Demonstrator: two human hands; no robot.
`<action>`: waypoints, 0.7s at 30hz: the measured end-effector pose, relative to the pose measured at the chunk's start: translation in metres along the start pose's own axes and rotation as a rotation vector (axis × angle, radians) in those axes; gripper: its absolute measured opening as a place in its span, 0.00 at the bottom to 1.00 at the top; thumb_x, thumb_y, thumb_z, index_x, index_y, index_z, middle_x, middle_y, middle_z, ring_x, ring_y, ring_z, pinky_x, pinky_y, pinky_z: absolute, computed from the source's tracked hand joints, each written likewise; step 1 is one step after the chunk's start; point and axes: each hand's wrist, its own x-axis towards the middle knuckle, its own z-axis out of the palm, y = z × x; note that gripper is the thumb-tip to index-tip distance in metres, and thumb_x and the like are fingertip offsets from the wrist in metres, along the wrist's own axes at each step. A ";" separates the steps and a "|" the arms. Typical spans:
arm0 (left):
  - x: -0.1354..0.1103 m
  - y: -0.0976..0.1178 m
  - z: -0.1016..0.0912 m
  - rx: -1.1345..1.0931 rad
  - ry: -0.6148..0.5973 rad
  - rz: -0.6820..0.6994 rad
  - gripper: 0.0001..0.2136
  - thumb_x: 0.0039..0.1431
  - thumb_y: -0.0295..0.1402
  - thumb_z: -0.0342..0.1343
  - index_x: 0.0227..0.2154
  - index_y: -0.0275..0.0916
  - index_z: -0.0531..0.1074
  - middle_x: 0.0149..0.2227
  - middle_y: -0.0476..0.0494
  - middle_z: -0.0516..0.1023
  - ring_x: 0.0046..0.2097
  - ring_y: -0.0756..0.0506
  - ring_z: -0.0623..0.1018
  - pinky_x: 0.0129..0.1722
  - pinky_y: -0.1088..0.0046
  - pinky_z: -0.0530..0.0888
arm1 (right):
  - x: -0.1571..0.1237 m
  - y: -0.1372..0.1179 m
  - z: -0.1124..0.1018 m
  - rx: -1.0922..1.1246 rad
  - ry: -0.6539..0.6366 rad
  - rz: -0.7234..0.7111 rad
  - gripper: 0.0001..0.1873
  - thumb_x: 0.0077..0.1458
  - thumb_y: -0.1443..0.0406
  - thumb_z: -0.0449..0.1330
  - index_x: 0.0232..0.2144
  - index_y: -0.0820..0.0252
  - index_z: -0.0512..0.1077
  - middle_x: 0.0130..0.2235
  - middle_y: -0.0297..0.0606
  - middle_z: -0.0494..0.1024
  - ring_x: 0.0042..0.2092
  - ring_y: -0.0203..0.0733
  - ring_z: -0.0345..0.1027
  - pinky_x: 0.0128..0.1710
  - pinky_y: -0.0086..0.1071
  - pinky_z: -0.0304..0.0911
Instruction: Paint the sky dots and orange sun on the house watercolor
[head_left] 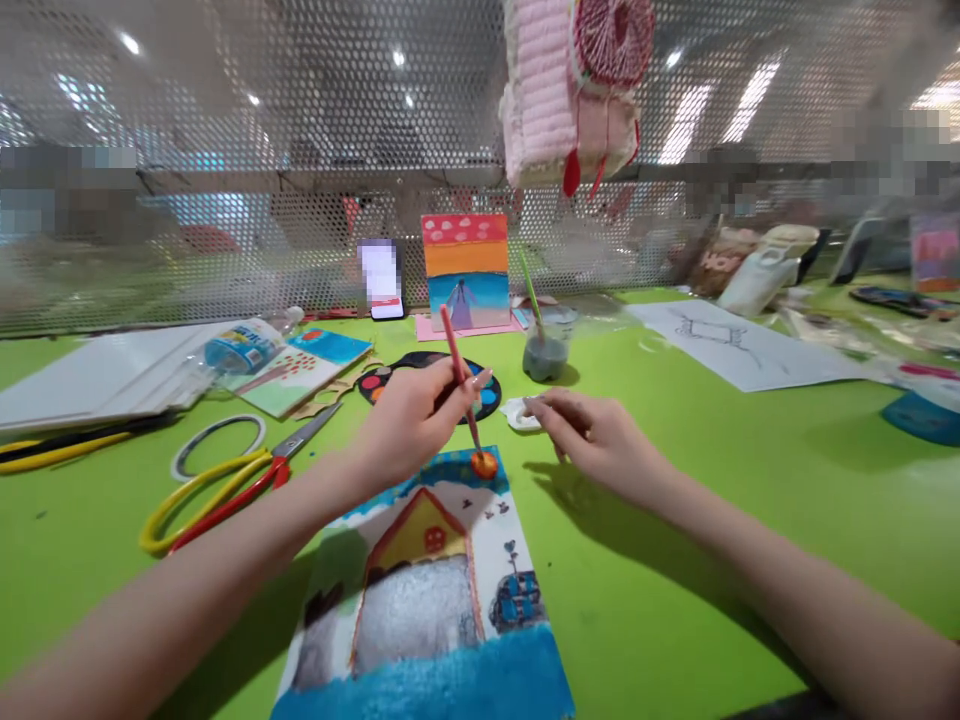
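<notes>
My left hand (420, 415) is closed around a red-handled paintbrush (457, 360). Its tip touches an orange sun at the top right of a painting (442, 600), which shows a house with a red-edged roof above a blue band. Beyond that hand lies a black paint palette (491, 395) with several round colour wells, partly hidden by the fingers. My right hand (592, 430) has its fingers closed at the edge of a small white crumpled piece (519, 413), probably tissue, on the green table. Past it stands a cup of dark water (545, 355) with a green brush in it.
Scissors (225, 490) and a tape roll (217, 445) lie on the left, near white sheets (97, 375) and a plastic bottle (244, 345). A small sunset painting (465, 260) and a phone (382, 280) lean on the mesh screen. At right lies a sketched paper (727, 340).
</notes>
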 end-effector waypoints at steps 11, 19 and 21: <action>-0.005 0.005 0.006 0.067 -0.051 0.101 0.11 0.65 0.34 0.48 0.27 0.37 0.67 0.21 0.53 0.69 0.21 0.54 0.67 0.23 0.78 0.64 | 0.003 0.019 0.025 -0.088 -0.131 0.067 0.15 0.63 0.62 0.48 0.30 0.61 0.70 0.34 0.44 0.79 0.34 0.44 0.69 0.34 0.36 0.59; -0.007 0.004 0.003 0.130 -0.120 0.156 0.11 0.66 0.31 0.47 0.29 0.37 0.69 0.26 0.50 0.74 0.27 0.52 0.73 0.28 0.77 0.68 | 0.002 0.027 0.038 -0.041 -0.152 0.085 0.16 0.64 0.61 0.47 0.29 0.61 0.69 0.31 0.40 0.77 0.32 0.40 0.66 0.33 0.34 0.58; -0.007 0.003 0.003 0.139 -0.135 0.152 0.11 0.66 0.32 0.46 0.29 0.37 0.69 0.27 0.49 0.75 0.28 0.51 0.74 0.30 0.76 0.69 | 0.002 0.027 0.037 -0.041 -0.156 0.084 0.16 0.64 0.60 0.47 0.29 0.61 0.69 0.30 0.40 0.77 0.32 0.40 0.66 0.33 0.34 0.57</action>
